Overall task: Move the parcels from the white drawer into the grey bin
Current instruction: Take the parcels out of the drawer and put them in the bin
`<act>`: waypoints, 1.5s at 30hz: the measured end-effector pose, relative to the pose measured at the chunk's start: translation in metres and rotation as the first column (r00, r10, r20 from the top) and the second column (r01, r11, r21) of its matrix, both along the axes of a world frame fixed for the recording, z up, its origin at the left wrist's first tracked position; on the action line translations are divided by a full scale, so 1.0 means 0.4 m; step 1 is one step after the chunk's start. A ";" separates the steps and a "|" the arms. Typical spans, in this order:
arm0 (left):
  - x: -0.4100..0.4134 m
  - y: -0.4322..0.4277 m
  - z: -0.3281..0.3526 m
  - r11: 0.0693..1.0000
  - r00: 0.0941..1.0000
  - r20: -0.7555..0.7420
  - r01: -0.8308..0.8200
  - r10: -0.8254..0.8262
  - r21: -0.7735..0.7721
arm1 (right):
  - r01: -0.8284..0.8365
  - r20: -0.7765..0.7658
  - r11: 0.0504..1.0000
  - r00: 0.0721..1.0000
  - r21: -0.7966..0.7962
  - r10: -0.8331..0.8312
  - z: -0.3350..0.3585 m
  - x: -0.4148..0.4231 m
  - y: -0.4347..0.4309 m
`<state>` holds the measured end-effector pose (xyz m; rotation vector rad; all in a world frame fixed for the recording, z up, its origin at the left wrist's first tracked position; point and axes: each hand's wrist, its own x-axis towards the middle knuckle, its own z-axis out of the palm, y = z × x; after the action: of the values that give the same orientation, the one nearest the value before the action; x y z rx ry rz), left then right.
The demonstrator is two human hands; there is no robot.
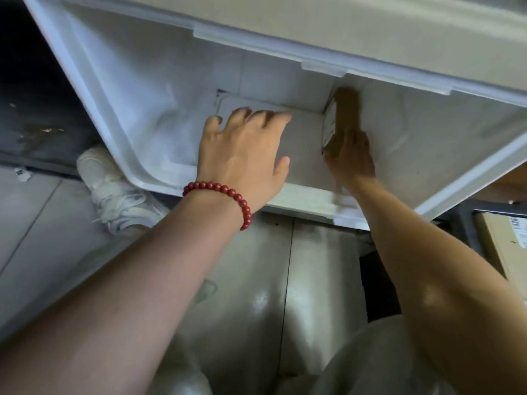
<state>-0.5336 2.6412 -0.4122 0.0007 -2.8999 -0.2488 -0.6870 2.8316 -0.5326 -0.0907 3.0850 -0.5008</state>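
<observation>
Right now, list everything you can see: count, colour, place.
drawer: one, white, pulled open, fills upper frame
flat parcel: one, white, on the drawer floor
box parcel: one, brown with a label, standing at the drawer's back right
cardboard box: one, tan, far right edge
shoe: one, white, on the floor below the drawer
bracelet: one, red beads, left wrist
left hand: over the flat parcel, fingers spread
right hand: on the box parcel
</observation>
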 end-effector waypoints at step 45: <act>0.223 0.020 0.107 0.988 0.996 0.090 -0.037 0.024 0.147 | -0.266 -0.188 0.815 0.963 -0.515 0.196 0.359 0.545 0.056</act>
<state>-0.4443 2.6492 -0.3694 0.0828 -2.9580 -0.4704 -0.4689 2.8541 -0.3891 -0.5158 2.8768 -1.3730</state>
